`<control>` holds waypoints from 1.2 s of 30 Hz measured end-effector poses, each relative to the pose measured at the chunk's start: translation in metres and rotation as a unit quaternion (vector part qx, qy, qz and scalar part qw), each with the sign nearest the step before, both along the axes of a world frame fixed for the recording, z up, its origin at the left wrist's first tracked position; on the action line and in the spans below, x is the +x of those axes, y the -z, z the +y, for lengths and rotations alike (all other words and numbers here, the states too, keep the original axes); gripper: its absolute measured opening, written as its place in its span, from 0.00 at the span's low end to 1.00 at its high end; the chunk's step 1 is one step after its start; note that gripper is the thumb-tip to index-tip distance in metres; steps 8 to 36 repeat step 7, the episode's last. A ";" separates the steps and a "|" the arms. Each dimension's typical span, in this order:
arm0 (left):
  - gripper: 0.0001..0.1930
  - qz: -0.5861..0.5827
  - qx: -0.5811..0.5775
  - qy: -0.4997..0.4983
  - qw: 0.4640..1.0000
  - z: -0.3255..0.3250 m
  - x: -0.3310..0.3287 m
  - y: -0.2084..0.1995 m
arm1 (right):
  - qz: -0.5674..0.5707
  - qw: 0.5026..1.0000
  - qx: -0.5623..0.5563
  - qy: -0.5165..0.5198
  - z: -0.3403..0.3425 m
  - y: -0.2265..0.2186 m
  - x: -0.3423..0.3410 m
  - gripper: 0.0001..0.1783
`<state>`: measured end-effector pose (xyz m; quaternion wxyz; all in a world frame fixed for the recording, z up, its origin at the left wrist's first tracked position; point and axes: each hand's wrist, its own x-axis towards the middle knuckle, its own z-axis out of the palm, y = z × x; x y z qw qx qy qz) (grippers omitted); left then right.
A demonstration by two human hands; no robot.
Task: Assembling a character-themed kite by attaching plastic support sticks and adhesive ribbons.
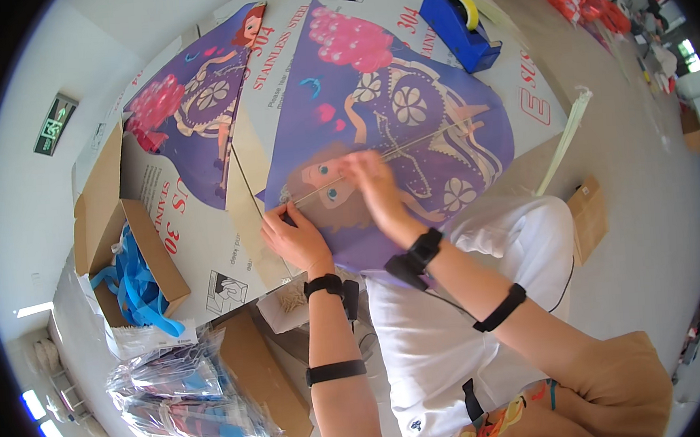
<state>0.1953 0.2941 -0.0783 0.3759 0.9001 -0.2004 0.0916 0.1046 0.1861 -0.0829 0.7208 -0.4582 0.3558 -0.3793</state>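
A large purple kite point(296, 141) printed with a cartoon princess lies flat before me. A thin rod point(410, 143) runs across its middle. At the near left edge of the kite, my left hand point(293, 237) pinches close to the rod's end; the exact spot between the fingertips is partly hidden. My right hand point(370, 183) is over the printed face, along the rod, and smeared by motion. Whether its fingers grip the rod cannot be made out. To the left lies a second, folded purple kite point(196, 107) with the same print.
A blue tape dispenser point(459, 36) with yellow tape stands at the far right of the cardboard-covered table point(276, 86). On the left is an open carton point(158, 256) with blue ribbon point(131, 274). Plastic-wrapped packages point(192, 400) fill another box below. A brown bag point(587, 218) stands at right.
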 end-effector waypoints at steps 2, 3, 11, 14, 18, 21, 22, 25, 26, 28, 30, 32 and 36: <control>0.08 0.009 -0.010 0.002 1.000 -0.001 0.001 -0.001 | -0.029 0.997 -0.008 0.074 -0.018 -0.009 -0.022 0.20; 0.08 0.009 -0.008 -0.003 1.000 0.001 0.001 -0.002 | -0.001 0.997 0.000 0.080 -0.020 -0.015 -0.028 0.18; 0.09 0.072 -0.024 -0.018 0.997 0.003 0.003 -0.006 | 0.068 0.988 -0.116 0.070 -0.016 -0.015 -0.022 0.18; 0.09 0.072 -0.024 -0.018 0.997 0.003 0.003 -0.006 | 0.068 0.988 -0.116 0.070 -0.016 -0.015 -0.022 0.18; 0.09 0.072 -0.024 -0.018 0.997 0.003 0.003 -0.006 | 0.068 0.988 -0.116 0.070 -0.016 -0.015 -0.022 0.18; 0.09 0.072 -0.024 -0.018 0.997 0.003 0.003 -0.006 | 0.068 0.988 -0.116 0.070 -0.016 -0.015 -0.022 0.18; 0.09 0.072 -0.024 -0.018 0.997 0.003 0.003 -0.006 | 0.068 0.988 -0.116 0.070 -0.016 -0.015 -0.022 0.18; 0.09 0.072 -0.024 -0.018 0.997 0.003 0.003 -0.006 | 0.068 0.988 -0.116 0.070 -0.016 -0.015 -0.022 0.18; 0.09 0.072 -0.024 -0.018 0.997 0.003 0.003 -0.006 | 0.068 0.988 -0.116 0.070 -0.016 -0.015 -0.022 0.18; 0.09 0.072 -0.024 -0.018 0.997 0.003 0.003 -0.006 | 0.068 0.988 -0.116 0.070 -0.016 -0.015 -0.022 0.18; 0.09 0.072 -0.024 -0.018 0.997 0.003 0.003 -0.006 | 0.068 0.988 -0.116 0.070 -0.016 -0.015 -0.022 0.18; 0.09 0.072 -0.024 -0.018 0.997 0.003 0.003 -0.006 | 0.068 0.988 -0.116 0.070 -0.016 -0.015 -0.022 0.18; 0.09 0.072 -0.024 -0.018 0.997 0.003 0.003 -0.006 | 0.068 0.988 -0.116 0.070 -0.016 -0.015 -0.022 0.18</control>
